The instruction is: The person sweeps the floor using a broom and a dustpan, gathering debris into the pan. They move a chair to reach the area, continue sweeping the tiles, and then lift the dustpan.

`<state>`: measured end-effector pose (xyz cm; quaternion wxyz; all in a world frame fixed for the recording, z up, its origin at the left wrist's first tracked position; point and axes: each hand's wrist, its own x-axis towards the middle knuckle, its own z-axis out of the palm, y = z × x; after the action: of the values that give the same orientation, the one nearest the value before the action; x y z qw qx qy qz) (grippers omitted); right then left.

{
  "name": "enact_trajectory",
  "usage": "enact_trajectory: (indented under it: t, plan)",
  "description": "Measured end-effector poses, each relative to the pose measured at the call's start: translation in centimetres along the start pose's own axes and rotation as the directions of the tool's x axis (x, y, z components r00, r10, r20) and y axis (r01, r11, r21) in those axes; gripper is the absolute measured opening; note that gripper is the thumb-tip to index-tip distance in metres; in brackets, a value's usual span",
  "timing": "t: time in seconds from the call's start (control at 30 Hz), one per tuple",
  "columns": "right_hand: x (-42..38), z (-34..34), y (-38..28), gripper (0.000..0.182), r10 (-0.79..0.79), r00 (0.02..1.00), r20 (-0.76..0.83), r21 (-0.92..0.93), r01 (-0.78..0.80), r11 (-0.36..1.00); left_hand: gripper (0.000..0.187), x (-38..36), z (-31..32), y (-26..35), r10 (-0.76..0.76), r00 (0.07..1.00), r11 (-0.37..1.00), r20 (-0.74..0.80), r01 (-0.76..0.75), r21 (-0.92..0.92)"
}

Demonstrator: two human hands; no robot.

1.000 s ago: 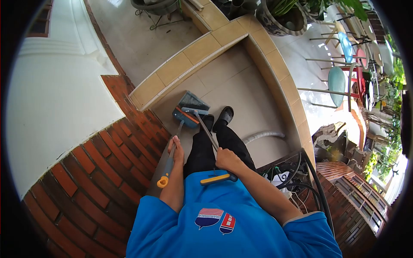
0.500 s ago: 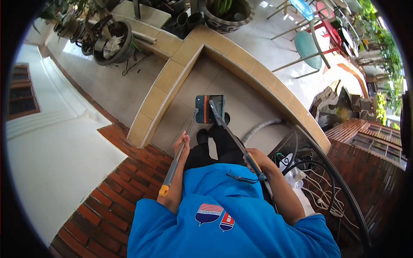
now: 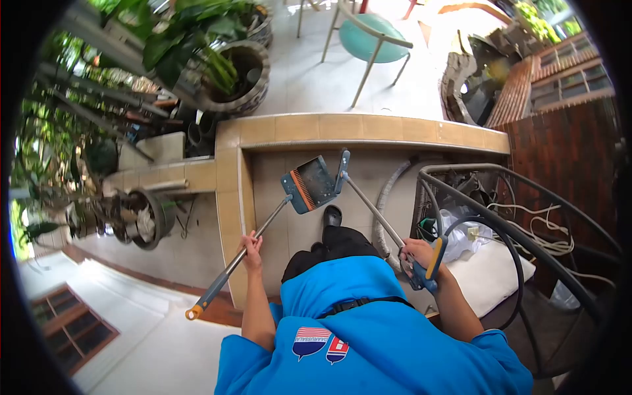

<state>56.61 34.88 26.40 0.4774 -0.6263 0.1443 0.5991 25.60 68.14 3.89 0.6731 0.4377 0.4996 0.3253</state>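
My left hand (image 3: 250, 251) is closed around the metal pole of a dustpan (image 3: 318, 186), whose yellow-tipped grip end points down and left. The dustpan is dark blue-grey with a row of orange teeth along its pole side, and it appears open side up, close over the tiled floor. My right hand (image 3: 416, 254) grips the pole of a broom (image 3: 367, 203) near its blue and yellow handle end. The broom's narrow blue-grey head (image 3: 343, 162) overlaps the dustpan's right edge in this view. A black shoe (image 3: 332, 215) is just below the dustpan.
A low tiled ledge (image 3: 375, 126) borders the floor ahead and to the left. On the right stand a dark metal frame (image 3: 526, 238), a white cushion (image 3: 503, 280) and tangled cables (image 3: 536, 220). A grey hose (image 3: 384, 197) curves nearby. Beyond are potted plants (image 3: 230, 78) and a green chair (image 3: 375, 38).
My view has turned to the right. The broom head has shifted from over the dustpan to its right edge, and the dustpan has tilted. Both hands keep their poles, now held wider apart.
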Motion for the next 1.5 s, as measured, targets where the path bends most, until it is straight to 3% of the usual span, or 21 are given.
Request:
enact_trajectory:
  t: [0.2, 0.4, 0.5, 0.53, 0.63, 0.87, 1.07, 1.17, 1.3, 1.5]
  plan:
    - [-1.5, -0.5, 0.4, 0.015, -0.042, 0.987, -0.152, 0.250, 0.080, 0.965, 0.052, 6.2, 7.1, 5.7, -0.065, 0.998, 0.998, -0.019, 0.065, 0.011]
    - [0.5, -0.2, 0.3, 0.018, 0.002, 0.967, -0.255, 0.357, 0.092, 0.929, 0.052, 13.4, 14.5, 10.0, -0.118, 0.976, 0.983, 0.184, 0.088, 0.164]
    - [2.1, 0.1, 0.2, 0.017, 0.088, 0.947, -0.310, 0.399, 0.045, 0.916, 0.052, 14.9, 21.4, 12.8, -0.140, 0.967, 0.979, 0.212, 0.103, 0.178]
    - [3.4, 0.3, 1.2, 0.016, 0.129, 0.935, -0.329, 0.483, 0.049, 0.874, 0.051, 15.4, 23.5, 14.1, -0.218, 0.943, 0.964, 0.253, 0.168, 0.204]
    - [5.6, 1.7, 2.9, 0.015, 0.173, 0.908, -0.382, 0.560, 0.078, 0.825, 0.051, 16.4, 29.5, 16.2, -0.143, 0.912, 0.971, 0.384, 0.054, 0.233]
    - [8.9, 4.2, 3.9, 0.021, 0.326, 0.799, -0.506, 0.589, 0.043, 0.807, 0.055, 18.2, 43.2, 19.0, -0.255, 0.744, 0.958, 0.618, 0.107, 0.267]
    - [13.9, 2.4, 4.1, 0.023, 0.373, 0.766, -0.524, 0.677, 0.108, 0.728, 0.054, 16.3, 55.0, 18.8, -0.251, 0.672, 0.964, 0.697, 0.108, 0.244]
    - [16.8, 1.0, 5.7, 0.023, 0.449, 0.777, -0.440, 0.775, 0.076, 0.627, 0.054, 16.7, 60.1, 18.1, -0.239, 0.657, 0.968, 0.715, 0.104, 0.228]
    - [18.2, -0.4, 4.4, 0.029, 0.522, 0.760, -0.387, 0.758, -0.060, 0.649, 0.054, 15.5, 67.3, 19.2, -0.254, 0.669, 0.963, 0.698, 0.107, 0.248]
    - [18.3, 0.0, 4.3, 0.022, 0.512, 0.798, -0.316, 0.843, -0.011, 0.537, 0.052, 15.3, 77.5, 21.0, -0.223, 0.631, 0.972, 0.743, 0.082, 0.221]
